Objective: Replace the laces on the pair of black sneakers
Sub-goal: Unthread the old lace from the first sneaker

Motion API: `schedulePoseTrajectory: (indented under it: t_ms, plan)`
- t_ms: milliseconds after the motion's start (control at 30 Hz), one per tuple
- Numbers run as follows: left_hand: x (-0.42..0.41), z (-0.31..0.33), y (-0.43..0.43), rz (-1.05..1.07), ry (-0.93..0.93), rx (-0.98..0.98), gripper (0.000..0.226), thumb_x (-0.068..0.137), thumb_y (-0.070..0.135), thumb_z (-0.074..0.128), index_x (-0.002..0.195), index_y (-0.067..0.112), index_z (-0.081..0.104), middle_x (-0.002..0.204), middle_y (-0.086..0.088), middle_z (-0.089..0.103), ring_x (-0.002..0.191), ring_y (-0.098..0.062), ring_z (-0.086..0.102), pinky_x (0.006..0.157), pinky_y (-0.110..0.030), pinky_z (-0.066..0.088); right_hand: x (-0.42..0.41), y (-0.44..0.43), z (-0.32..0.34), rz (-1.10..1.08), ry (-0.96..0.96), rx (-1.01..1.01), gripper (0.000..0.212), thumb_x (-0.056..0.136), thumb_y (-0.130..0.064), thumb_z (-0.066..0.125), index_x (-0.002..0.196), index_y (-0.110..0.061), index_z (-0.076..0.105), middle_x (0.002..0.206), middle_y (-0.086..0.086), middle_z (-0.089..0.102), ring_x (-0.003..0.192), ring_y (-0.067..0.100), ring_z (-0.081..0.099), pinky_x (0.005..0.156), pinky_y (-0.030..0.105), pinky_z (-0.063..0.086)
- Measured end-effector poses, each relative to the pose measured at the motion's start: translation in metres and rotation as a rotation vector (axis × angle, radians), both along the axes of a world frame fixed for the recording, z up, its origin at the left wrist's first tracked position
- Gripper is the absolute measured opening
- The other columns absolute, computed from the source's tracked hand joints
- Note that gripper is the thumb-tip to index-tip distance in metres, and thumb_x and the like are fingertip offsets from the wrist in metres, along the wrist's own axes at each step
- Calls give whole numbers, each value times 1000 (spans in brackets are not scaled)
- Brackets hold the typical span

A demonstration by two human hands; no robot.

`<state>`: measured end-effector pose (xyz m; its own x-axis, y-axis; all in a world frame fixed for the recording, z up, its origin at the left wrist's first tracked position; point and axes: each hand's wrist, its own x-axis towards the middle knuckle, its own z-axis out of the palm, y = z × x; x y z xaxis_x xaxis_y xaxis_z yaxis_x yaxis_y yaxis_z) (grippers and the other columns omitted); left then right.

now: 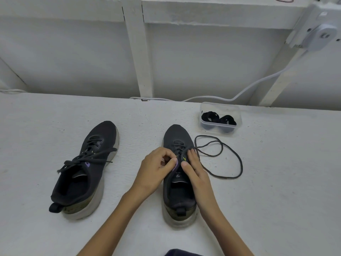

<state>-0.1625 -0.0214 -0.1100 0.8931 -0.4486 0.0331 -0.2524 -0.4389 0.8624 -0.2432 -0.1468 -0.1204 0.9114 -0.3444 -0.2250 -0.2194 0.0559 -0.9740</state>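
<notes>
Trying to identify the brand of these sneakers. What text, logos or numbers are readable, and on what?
No readable text.
Left sneaker: purple mark, too blurred.
Right sneaker: purple, yellow and small white marks, too blurred.
Plastic container: no label visible.

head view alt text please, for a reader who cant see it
A person's left hand pinches at the eyelets of a black sneaker on a white table while the right hand rests on it, a loose black lace trailing right. A second sneaker, laced, lies to the left; a clear tub of coiled laces sits behind.
</notes>
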Motion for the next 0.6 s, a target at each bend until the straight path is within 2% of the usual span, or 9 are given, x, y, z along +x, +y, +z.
schedulePoseTrajectory:
  t_ms: [100,133,233,367,400,467,600]
  plan:
    - [3,-3,-5,66,-99,92,6,98,27,53,93,24,55,86,11,64,76,-3,60,69,-16,44,1,2,0,20,-28,-37,71,84,-53,59,148,-30,41,156,-19,32,143,-7,22,123,30,17]
    - [4,-4,-7,78,-116,102,6,99,28,51,95,25,54,86,11,64,76,-2,60,68,-15,43,1,2,0,18,-24,-37,73,81,-54,58,148,-30,41,156,-19,32,143,-8,22,123,29,17]
    - [5,-5,-10,94,-89,51,6,99,27,52,97,23,56,87,11,65,78,0,60,69,-11,43,1,0,0,9,-21,-23,64,90,-43,61,149,-30,39,157,-18,30,143,-8,21,123,27,16]
    - [5,-8,3,152,141,-165,13,96,31,57,94,20,64,80,13,67,76,-4,61,74,-27,52,0,-1,-1,6,-9,-30,56,96,-30,58,148,-30,38,155,-19,30,143,-8,21,119,20,16]
    - [3,-8,6,146,179,-177,15,94,33,58,92,21,66,79,13,67,75,-4,60,73,-26,51,0,0,-1,5,-10,-31,55,96,-30,58,147,-30,38,155,-20,30,143,-8,21,118,19,16]
    - [-4,-8,9,111,196,-174,14,91,34,62,87,21,68,81,10,68,74,-4,58,69,-19,47,1,0,-2,5,-17,-28,54,96,-29,58,146,-31,39,155,-20,31,143,-8,22,118,19,16]
    - [-10,-6,5,89,127,-161,9,90,22,67,81,20,69,80,6,69,72,-5,57,65,-23,46,0,0,-2,-5,-21,-16,54,96,-29,58,147,-28,40,155,-18,32,143,-7,22,121,23,16]
